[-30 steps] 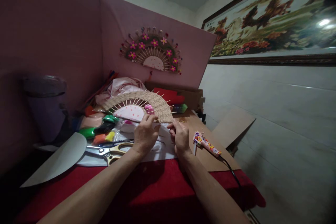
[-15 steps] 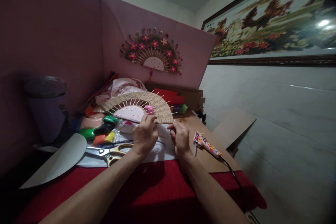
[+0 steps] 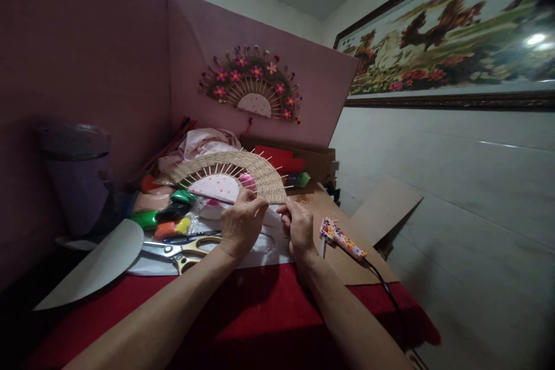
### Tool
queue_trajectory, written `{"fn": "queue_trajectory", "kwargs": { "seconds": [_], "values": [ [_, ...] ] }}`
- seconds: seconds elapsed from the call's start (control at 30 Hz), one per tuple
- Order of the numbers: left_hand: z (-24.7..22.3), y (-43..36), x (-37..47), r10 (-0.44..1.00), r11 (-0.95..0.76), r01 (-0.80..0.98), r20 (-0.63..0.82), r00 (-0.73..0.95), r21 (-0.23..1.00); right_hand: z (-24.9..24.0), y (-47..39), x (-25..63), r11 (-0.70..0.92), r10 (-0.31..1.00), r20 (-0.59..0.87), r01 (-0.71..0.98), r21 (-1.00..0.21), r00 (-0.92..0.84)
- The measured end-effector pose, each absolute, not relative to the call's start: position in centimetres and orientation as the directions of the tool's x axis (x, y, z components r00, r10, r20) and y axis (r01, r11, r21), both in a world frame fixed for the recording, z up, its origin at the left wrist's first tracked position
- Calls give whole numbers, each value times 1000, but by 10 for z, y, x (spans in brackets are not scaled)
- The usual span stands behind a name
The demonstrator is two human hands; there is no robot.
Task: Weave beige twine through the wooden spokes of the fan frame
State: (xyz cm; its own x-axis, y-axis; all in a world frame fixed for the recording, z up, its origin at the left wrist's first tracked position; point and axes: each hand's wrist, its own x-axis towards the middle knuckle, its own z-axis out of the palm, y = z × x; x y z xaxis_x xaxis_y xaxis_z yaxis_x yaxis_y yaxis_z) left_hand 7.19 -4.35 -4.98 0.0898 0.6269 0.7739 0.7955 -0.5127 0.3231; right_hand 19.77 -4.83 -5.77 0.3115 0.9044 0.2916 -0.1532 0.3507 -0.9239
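Note:
A half-round woven fan of tan twine, with thin sticks poking past its outer edge, is tilted up over the table. Its centre is a white half-circle panel with pink dots. My left hand is closed at the fan's lower edge, right of the panel, thumb and fingers pinched together. At the fan's lower right corner, my right hand pinches the end of the woven band, its other fingers curled. Any loose strand between the fingers is too small to make out.
Gold-handled scissors and a grey-white curved sheet lie left, by colourful clay packets. A flower-patterned glue gun rests on brown board at right, its cord trailing off the red cloth. A decorated fan hangs behind.
My left hand has shifted slightly, its thumb reaching further right along the fan's lower edge. My right hand and the fan stay almost where they were.

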Motion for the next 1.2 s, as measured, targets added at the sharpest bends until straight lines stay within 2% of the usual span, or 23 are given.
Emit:
{"fn": "queue_trajectory", "kwargs": {
  "seconds": [0.17, 0.4, 0.53, 0.63, 0.7, 0.77, 0.8, 0.83, 0.87, 0.9, 0.97, 1.07, 1.2],
  "values": [
    [-49, -43, 71, 615, -516, 787, 786, 65, 338, -59, -47, 198, 368, 897, 312, -137, -920, 312],
    [-55, -42, 71, 596, -541, 794, 793, 128, 278, -60, -46, 199, 378, 893, 321, -140, -915, 316],
    [-54, -45, 72, 595, -584, 752, 791, 143, 304, -58, -47, 198, 372, 894, 314, -138, -918, 319],
    [-53, -47, 73, 648, -656, 595, 751, 130, 464, -57, -48, 199, 374, 895, 317, -143, -916, 313],
    [-54, -45, 75, 791, -597, 395, 595, 143, 699, -58, -47, 199, 371, 897, 313, -146, -917, 311],
    [-54, -42, 76, 934, -319, 127, 289, 211, 939, -59, -47, 199, 358, 903, 300, -154, -921, 308],
    [-53, -40, 76, 960, -127, -26, 129, 248, 992, -59, -46, 199, 351, 906, 291, -160, -923, 306],
    [-52, -38, 75, 962, 48, -190, 6, 274, 981, -59, -46, 199, 345, 909, 284, -166, -924, 305],
    [-50, -36, 74, 958, 166, -359, -63, 281, 918, -59, -46, 199, 342, 910, 280, -170, -924, 305],
    [-48, -34, 72, 963, 215, -520, -91, 253, 827, -60, -46, 199, 341, 910, 279, -173, -924, 306],
    [-44, -28, 65, 985, 174, -746, -116, 129, 642, -60, -45, 199, 349, 907, 285, -174, -921, 311],
    [-38, -16, 51, 988, 65, -878, -157, -11, 474, -60, -45, 198, 352, 906, 287, -179, -919, 310],
    [-32, -1, 32, 990, 26, -911, -134, -32, 412, -61, -46, 197, 361, 907, 301, -176, -916, 294]
  ]
}}
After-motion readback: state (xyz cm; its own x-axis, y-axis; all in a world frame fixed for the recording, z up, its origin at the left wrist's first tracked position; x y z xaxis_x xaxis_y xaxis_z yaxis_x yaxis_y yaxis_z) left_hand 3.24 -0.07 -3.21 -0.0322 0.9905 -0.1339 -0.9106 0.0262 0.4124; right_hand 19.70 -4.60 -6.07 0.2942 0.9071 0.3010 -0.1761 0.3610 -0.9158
